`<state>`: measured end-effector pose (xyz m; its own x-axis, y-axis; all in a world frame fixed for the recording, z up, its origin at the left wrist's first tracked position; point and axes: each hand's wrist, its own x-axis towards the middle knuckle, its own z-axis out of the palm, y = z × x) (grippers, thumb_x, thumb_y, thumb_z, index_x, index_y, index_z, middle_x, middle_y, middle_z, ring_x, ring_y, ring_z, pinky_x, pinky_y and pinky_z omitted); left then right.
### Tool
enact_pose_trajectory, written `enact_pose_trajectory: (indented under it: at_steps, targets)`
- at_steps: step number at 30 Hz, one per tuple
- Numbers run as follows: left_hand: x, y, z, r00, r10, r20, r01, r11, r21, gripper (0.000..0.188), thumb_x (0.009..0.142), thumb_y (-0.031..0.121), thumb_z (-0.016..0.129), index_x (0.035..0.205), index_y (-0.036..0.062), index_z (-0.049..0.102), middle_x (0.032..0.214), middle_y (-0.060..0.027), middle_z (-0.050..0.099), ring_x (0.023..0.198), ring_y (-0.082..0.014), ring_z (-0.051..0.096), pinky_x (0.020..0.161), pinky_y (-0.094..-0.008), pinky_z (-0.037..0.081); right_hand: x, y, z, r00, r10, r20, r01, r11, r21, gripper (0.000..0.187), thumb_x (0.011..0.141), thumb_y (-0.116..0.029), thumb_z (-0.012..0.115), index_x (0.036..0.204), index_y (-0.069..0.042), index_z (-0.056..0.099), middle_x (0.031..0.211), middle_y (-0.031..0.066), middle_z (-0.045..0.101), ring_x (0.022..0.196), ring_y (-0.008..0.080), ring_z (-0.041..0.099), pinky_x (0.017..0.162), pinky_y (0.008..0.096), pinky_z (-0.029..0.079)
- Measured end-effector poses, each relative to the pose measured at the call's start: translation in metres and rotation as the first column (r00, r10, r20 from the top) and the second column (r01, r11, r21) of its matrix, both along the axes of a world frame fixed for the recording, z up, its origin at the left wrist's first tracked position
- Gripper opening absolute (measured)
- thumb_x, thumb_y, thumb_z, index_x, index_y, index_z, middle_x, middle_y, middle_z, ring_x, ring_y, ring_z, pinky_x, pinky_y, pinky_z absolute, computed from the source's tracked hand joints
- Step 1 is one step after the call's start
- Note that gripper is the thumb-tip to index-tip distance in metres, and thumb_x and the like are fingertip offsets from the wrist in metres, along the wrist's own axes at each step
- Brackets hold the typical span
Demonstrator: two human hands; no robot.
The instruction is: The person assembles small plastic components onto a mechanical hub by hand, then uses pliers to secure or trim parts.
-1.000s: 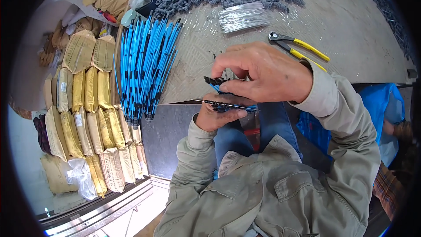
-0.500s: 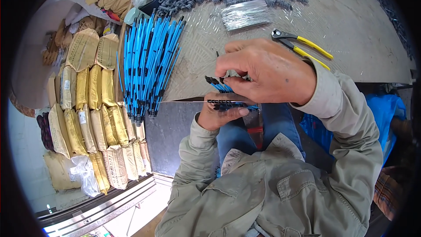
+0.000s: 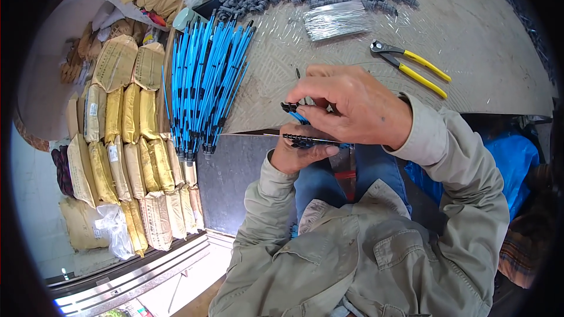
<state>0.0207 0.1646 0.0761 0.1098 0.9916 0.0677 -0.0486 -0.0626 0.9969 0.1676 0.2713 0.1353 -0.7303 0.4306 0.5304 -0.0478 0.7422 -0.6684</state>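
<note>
Presently, left of the yellow-handled metal pliers (image 3: 418, 78), the left hand (image 3: 286, 157) grips slim blue, black-banded rods (image 3: 299, 117); the right hand (image 3: 355, 105) pinches black tips (image 3: 289, 107). Less blue shows than before.

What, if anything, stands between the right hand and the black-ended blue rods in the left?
Nothing visible: the right hand is right at the black ends of the blue rods, which the left hand holds.

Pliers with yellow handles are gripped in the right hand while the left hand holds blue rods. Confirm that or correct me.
The pliers are not gripped: the head view shows them lying on the table, apart from the right hand. Their handles are yellow, and the left hand does hold blue rods.
</note>
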Motion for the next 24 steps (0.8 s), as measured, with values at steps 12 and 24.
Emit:
enact_pose_trajectory:
  at_steps: [12, 24]
  targets:
    - [0.008, 0.013, 0.003, 0.988, -0.132, -0.084, 0.145, 0.975, 0.167, 0.022, 0.07, -0.001, 0.071, 0.092, 0.0019, 0.069, 0.091, -0.0099, 0.067, 0.091, -0.0176, 0.06, 0.082, -0.031, 0.047, 0.007, 0.007, 0.014, 0.998, -0.056, -0.006, 0.057, 0.996, 0.066, 0.015, 0.073, -0.013, 0.068, 0.079, -0.004, 0.057, 0.069, 0.0062, 0.053, 0.055, 0.0203, 0.052, 0.047, 0.0298, 0.039]
    - [0.006, 0.013, 0.0, 0.987, -0.154, 0.034, 0.152, 0.987, 0.058, 0.024, 0.075, 0.002, 0.069, 0.098, -0.0022, 0.066, 0.1, -0.012, 0.066, 0.094, -0.0161, 0.06, 0.085, -0.0294, 0.047, 0.061, 0.013, 0.001, 0.968, 0.039, 0.248, 0.034, 0.959, -0.283, 0.016, 0.079, -0.006, 0.058, 0.094, -0.001, 0.062, 0.088, 0.0132, 0.06, 0.078, 0.0226, 0.059, 0.068, 0.0278, 0.044]
